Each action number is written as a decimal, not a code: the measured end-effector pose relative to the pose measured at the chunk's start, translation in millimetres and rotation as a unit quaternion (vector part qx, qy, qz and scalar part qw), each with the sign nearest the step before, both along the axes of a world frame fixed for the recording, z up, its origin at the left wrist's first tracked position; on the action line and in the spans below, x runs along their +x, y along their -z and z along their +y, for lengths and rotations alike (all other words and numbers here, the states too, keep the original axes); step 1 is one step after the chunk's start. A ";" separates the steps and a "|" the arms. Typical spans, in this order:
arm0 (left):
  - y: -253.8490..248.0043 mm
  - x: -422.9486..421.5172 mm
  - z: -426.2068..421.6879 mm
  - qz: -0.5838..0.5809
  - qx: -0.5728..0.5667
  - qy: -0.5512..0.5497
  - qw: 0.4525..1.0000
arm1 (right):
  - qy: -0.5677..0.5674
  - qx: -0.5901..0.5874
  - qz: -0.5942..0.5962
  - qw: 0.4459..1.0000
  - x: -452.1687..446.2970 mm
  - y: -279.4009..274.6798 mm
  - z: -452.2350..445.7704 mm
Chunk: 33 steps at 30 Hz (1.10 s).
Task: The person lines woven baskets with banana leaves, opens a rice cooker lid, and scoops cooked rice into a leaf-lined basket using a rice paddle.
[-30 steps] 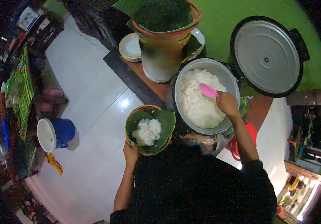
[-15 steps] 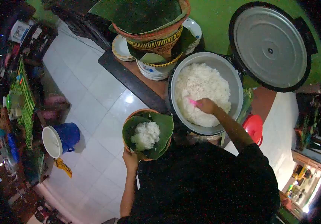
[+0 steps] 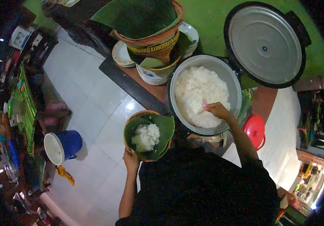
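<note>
My left hand (image 3: 131, 159) grips the rim of a woven basket (image 3: 126, 146) lined with a banana leaf (image 3: 163, 128). A mound of white rice (image 3: 146, 138) lies on the leaf. Over the big rice cooker (image 3: 234, 80), my right hand (image 3: 219, 110) is closed on a pink rice scoop (image 3: 205, 106); the scoop's blade is buried in rice. Cooked rice (image 3: 199, 84) fills much of the cooker's pot. Its round lid (image 3: 265, 49) stands open at the back.
Leaf-lined baskets (image 3: 150, 34) are stacked beside the cooker, with plates (image 3: 121, 54) and bowls (image 3: 152, 77) around them. A red lidded container (image 3: 255, 130) is to the right. On the tiled floor (image 3: 90, 98) stands a blue bucket (image 3: 71, 143), near a yellow cloth (image 3: 65, 174).
My right hand has moved slightly right with the scoop, whose pink part now shows less above the rice. My left hand and the basket have stayed nearly in place.
</note>
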<state>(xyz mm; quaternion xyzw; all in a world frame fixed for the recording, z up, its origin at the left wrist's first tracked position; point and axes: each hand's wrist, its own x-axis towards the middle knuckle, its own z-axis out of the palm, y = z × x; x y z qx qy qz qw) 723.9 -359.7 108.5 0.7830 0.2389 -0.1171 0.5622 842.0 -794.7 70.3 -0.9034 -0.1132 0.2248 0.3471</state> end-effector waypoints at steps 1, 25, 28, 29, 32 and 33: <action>-5.5 2.5 -2.5 0.008 0.045 0.006 0.999 | 0.050 0.012 0.039 0.998 1.0 -10.9 -1.8; -8.1 -7.4 -10.8 0.101 0.141 0.004 0.985 | -0.082 -0.148 -0.128 0.977 -29.5 -153.5 185.4; 15.0 -18.4 -8.6 0.046 0.110 -0.030 0.992 | 0.057 -0.006 -0.085 0.995 -4.5 -163.4 131.8; 30.8 -26.7 -0.4 0.066 0.114 0.015 0.991 | 0.120 -0.101 -0.076 0.985 5.4 -172.4 114.6; 39.7 -35.9 -0.8 0.050 0.017 -0.023 0.998 | 0.090 -0.347 -0.164 0.919 32.9 -118.7 31.3; 49.4 -40.4 1.3 0.033 -0.016 -0.035 0.999 | 0.116 -0.389 -0.154 0.901 41.3 -91.4 7.8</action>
